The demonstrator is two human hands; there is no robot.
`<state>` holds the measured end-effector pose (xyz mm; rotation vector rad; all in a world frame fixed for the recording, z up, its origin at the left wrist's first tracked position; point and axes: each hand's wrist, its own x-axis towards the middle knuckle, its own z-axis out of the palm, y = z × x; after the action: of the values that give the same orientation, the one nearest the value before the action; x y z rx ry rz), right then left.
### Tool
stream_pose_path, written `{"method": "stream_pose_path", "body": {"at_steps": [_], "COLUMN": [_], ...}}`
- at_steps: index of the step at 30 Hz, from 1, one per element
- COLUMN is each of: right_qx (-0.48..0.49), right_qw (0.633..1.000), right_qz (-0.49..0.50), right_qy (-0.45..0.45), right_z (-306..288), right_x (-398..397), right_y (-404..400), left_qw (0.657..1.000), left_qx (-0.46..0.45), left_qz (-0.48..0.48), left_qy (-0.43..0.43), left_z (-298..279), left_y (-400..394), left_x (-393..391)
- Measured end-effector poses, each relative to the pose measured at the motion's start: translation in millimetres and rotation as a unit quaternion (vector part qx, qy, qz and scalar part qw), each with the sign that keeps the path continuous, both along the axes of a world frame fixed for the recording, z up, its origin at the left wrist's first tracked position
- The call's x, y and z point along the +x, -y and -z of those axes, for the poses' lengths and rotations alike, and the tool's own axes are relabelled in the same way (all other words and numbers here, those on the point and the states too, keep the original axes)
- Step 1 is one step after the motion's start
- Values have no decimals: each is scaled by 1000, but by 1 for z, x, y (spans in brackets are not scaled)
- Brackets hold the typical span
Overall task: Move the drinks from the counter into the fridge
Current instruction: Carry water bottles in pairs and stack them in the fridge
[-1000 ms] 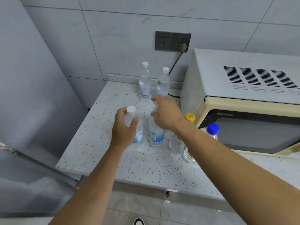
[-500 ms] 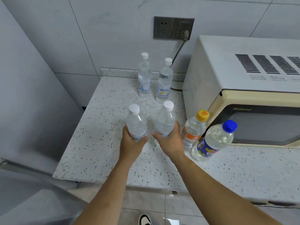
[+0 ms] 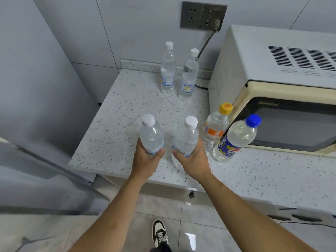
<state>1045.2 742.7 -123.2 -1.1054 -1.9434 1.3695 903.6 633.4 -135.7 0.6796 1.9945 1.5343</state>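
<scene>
My left hand [image 3: 145,160] grips a clear water bottle with a white cap [image 3: 151,135], lifted above the speckled counter [image 3: 112,128]. My right hand [image 3: 194,160] grips a second white-capped water bottle [image 3: 187,137] beside it. Two more water bottles [image 3: 167,70] [image 3: 189,75] stand at the back by the wall. An orange-capped bottle [image 3: 216,126] and a blue-capped Pepsi bottle [image 3: 236,139] stand right of my right hand. The grey fridge [image 3: 36,88] fills the left side; its door looks shut.
A cream microwave [image 3: 272,70] takes up the counter's right half, with its cable plugged into the wall socket [image 3: 203,17]. The counter's front edge is just under my wrists. My shoe [image 3: 160,233] shows on the tiled floor below.
Both hands closed on the two front bottles and lifted them off the counter toward me. The view tilted further down.
</scene>
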Motion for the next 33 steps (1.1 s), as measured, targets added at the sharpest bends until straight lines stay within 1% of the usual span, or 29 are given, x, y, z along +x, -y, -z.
{"method": "stream_pose_path", "body": {"at_steps": [4,6,8,11,13,15,17,21,24,30,33], "right_qx": [-20,-32,-72,-137,-174,-211,-256,-323,-345,-325,-291], "right_qw": [1000,998,995,984,974,965,949,919,895,850,842], "right_qz": [-16,-30,-45,-81,-129,-145,-178,-224,-283,-409,-446], "right_qy": [-13,-35,-59,-74,-66,-57,-43,-16,11,74,89], "right_z": [-2,-3,0,4,9,17,26,40,39,32,31], "right_x": [30,47,63,90,105,115,121,126,121,100,82], "right_y": [18,24,33,46,63,74,97,148,186,273,322], "left_qw": [1000,998,994,989,979,972,962,930,901,829,811], "left_qx": [4,13,26,27,25,22,21,45,92,161,164], "left_qz": [-24,-38,-69,-107,-144,-149,-180,-264,-323,-440,-480], "left_qy": [8,46,79,100,139,180,207,251,276,306,290], "left_z": [-7,-5,-2,1,4,6,5,3,-2,-1,0], "left_y": [31,49,75,117,151,174,205,271,317,404,449], "left_x": [27,43,62,95,120,138,158,194,213,243,249]}}
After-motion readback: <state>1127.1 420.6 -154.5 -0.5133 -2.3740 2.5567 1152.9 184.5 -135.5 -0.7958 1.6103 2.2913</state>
